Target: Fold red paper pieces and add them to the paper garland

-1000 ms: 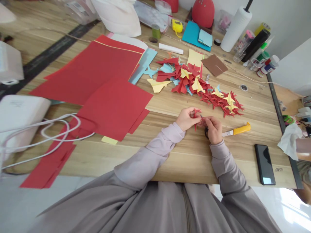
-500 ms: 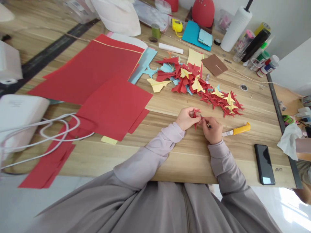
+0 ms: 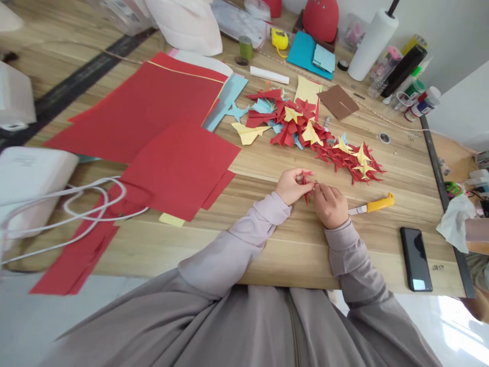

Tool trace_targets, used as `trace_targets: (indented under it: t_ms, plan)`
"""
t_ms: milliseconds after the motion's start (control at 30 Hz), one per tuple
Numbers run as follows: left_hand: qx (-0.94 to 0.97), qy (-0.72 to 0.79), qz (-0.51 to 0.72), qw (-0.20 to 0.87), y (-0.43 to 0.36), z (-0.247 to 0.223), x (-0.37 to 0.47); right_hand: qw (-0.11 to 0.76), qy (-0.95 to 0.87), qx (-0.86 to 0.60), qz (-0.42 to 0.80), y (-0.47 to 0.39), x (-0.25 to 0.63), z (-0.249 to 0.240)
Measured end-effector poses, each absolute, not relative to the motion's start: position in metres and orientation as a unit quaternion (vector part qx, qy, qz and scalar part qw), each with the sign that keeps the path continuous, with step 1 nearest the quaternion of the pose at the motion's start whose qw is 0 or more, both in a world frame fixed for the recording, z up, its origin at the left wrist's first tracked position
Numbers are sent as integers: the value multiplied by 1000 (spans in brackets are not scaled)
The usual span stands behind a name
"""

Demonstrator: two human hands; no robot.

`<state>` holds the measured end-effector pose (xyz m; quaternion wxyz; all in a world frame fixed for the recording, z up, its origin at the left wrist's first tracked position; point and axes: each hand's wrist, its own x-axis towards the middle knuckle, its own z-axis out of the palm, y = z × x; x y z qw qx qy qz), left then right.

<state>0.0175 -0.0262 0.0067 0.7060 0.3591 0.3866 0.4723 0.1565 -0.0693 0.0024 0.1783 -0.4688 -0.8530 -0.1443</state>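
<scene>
My left hand (image 3: 292, 186) pinches a small red folded paper plane (image 3: 305, 187) between thumb and fingers, just above the tabletop. Close against it, my right hand (image 3: 330, 205) is closed, its fingertips meeting at the side of the red paper. A tiny dark tip shows at those fingertips; what the right hand grips is mostly hidden. Beyond both hands lies a long heap of folded paper planes (image 3: 294, 122), mostly red with some yellow and light blue. A yellow-handled utility knife (image 3: 372, 205) rests right of my right hand.
Large red paper sheets (image 3: 183, 168) cover the left side, with a white coiled cable (image 3: 105, 204) beside them. Narrow red strips (image 3: 76, 262) overhang the front edge. A black phone (image 3: 416, 259) lies at right. Bottles (image 3: 420, 107), brown paper (image 3: 338, 102) and a yellow tape measure (image 3: 279, 39) sit farther back.
My right hand has turned and shifted slightly left, closer to the left hand; the dark object seen in its grip before is now mostly hidden. The red paper tilts a little differently.
</scene>
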Motion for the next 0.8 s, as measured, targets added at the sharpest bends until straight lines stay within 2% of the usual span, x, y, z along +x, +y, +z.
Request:
trace_targets:
  t_ms: [100, 200, 333, 400, 467, 567, 800]
  plan:
    - [358, 378, 472, 712, -26, 7, 17, 224, -837, -490, -95, -71, 153, 2]
    - [356, 360, 468, 724, -27, 7, 16, 339, -765, -547, 3, -73, 152, 2]
    - [377, 351, 463, 721, -27, 7, 16, 467, -593, -599, 268, -71, 150, 4]
    - [390, 358, 466, 709, -27, 6, 16, 490, -514, -579, 401, -69, 150, 6]
    - [402, 366, 470, 695, -27, 4, 17, 496, -462, -555, 481, -67, 149, 8]
    - [417, 365, 470, 687, -27, 3, 17, 501, -427, -545, 520, -65, 149, 10]
    - [449, 353, 466, 675, -28, -1, 18, 491, -452, -553, 499, -65, 149, 10]
